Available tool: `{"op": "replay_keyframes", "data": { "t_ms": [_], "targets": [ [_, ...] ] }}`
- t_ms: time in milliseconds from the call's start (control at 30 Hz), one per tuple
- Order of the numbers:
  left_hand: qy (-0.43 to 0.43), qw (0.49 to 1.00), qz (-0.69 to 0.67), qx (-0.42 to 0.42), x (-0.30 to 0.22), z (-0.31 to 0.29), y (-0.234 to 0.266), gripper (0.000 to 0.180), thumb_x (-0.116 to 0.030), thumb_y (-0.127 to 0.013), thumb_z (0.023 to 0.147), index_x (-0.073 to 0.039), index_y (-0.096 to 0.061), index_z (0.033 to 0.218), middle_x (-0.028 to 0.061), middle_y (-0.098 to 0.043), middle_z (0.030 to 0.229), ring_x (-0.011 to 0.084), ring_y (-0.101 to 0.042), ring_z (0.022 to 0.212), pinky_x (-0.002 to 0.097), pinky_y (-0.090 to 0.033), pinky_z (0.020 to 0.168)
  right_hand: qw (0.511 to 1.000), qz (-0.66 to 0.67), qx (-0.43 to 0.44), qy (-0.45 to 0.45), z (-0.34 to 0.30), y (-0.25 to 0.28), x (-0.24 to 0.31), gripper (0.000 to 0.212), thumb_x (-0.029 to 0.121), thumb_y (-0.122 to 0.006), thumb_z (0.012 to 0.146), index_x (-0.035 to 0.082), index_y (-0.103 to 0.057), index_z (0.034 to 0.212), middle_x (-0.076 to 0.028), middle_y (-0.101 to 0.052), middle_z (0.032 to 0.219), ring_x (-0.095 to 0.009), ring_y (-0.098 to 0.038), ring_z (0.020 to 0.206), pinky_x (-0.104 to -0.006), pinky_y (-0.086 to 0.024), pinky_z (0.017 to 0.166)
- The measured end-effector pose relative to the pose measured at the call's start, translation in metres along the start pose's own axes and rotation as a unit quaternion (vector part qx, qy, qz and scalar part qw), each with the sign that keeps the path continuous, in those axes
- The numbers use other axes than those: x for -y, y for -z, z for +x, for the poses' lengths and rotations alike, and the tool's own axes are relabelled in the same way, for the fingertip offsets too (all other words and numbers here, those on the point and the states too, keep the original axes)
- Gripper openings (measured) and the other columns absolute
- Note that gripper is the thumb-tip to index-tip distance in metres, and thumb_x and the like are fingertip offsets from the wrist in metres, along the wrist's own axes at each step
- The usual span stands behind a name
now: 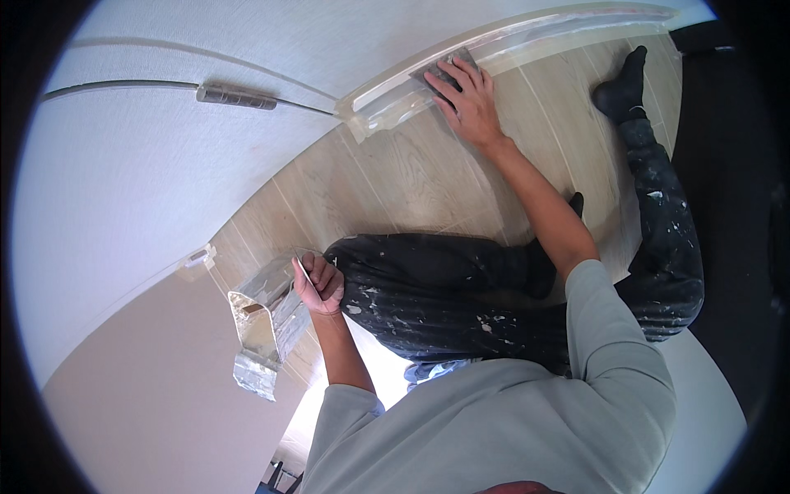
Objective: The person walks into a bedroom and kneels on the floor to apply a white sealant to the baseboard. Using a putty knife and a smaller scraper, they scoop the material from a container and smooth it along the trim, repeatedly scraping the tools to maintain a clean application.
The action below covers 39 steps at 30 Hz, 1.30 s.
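Grey rectangular pad [420, 74] sits right under the right hand [476, 103], gripped with fingers half-spread, against the taped baseboard [543, 34] whose long axis sweeps past both sides; the left hand [322, 284], well apart, curls around a thin flat blade [303, 270].

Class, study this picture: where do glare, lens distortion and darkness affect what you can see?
In the head view, glare washes out the bright patch beside the left forearm; in the head view, the taped trim bows with the fisheye lens; also in the head view, the rim falls to black, and the dark area at right hides detail, whether shadow or black surface.
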<state>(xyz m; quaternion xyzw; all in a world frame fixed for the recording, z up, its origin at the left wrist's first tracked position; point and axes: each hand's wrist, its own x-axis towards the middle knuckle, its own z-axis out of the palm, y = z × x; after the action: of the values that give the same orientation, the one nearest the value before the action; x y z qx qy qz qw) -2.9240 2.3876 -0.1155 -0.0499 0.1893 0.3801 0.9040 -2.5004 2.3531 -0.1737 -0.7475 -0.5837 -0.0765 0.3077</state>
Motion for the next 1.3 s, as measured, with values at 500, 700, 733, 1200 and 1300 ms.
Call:
{"op": "replay_keyframes", "data": {
  "t_ms": [500,700,733,1200,1300],
  "targets": [
    [0.004,1.000,0.005,0.005,0.001,0.001,-0.002,0.036,-0.036,-0.046,0.105,-0.007,-0.052,0.085,0.0027,-0.050,0.063,0.0065,-0.043,0.046,0.0163,-0.033,0.032,0.999,0.017,-0.021,-0.017,-0.004,0.017,-0.011,0.041,0.021,-0.064,0.089,0.021,-0.063,0.130,-0.007,-0.052,0.139,-0.030,-0.041,0.133,-0.0560,-0.026,0.110],
    [0.002,1.000,0.010,0.000,0.002,0.001,-0.004,0.036,-0.036,-0.046,0.105,-0.006,-0.054,0.086,0.0032,-0.051,0.063,0.0067,-0.045,0.046,0.0163,-0.035,0.033,1.000,0.005,-0.025,-0.011,0.001,0.017,-0.020,0.042,0.021,-0.065,0.089,0.021,-0.063,0.130,-0.007,-0.052,0.139,-0.030,-0.041,0.133,-0.0565,-0.026,0.109],
    [0.002,1.000,0.014,-0.001,0.001,0.000,-0.004,0.037,-0.036,-0.046,0.104,-0.006,-0.054,0.086,0.0032,-0.051,0.063,0.0067,-0.045,0.046,0.0163,-0.035,0.033,1.000,0.002,-0.024,-0.011,0.002,0.017,-0.021,0.042,0.021,-0.065,0.089,0.021,-0.063,0.131,-0.007,-0.052,0.139,-0.030,-0.041,0.133,-0.0565,-0.026,0.109],
    [-0.003,1.000,0.028,0.002,0.002,0.001,-0.005,0.036,-0.036,-0.046,0.105,-0.005,-0.054,0.088,0.0021,-0.049,0.064,0.0059,-0.045,0.048,0.0153,-0.035,0.033,1.000,-0.009,-0.012,-0.018,-0.007,0.014,-0.030,0.042,0.021,-0.066,0.088,0.023,-0.062,0.130,-0.006,-0.052,0.138,-0.029,-0.041,0.133,-0.0571,-0.027,0.110],
    [-0.008,0.999,0.032,-0.005,0.002,0.000,-0.005,0.036,-0.036,-0.046,0.105,-0.005,-0.054,0.088,0.0027,-0.050,0.065,0.0061,-0.045,0.048,0.0154,-0.035,0.033,1.000,-0.008,-0.011,-0.018,-0.009,0.020,-0.030,0.042,0.022,-0.066,0.089,0.023,-0.062,0.130,-0.006,-0.052,0.138,-0.029,-0.041,0.133,-0.0565,-0.027,0.110]
  ]
}}
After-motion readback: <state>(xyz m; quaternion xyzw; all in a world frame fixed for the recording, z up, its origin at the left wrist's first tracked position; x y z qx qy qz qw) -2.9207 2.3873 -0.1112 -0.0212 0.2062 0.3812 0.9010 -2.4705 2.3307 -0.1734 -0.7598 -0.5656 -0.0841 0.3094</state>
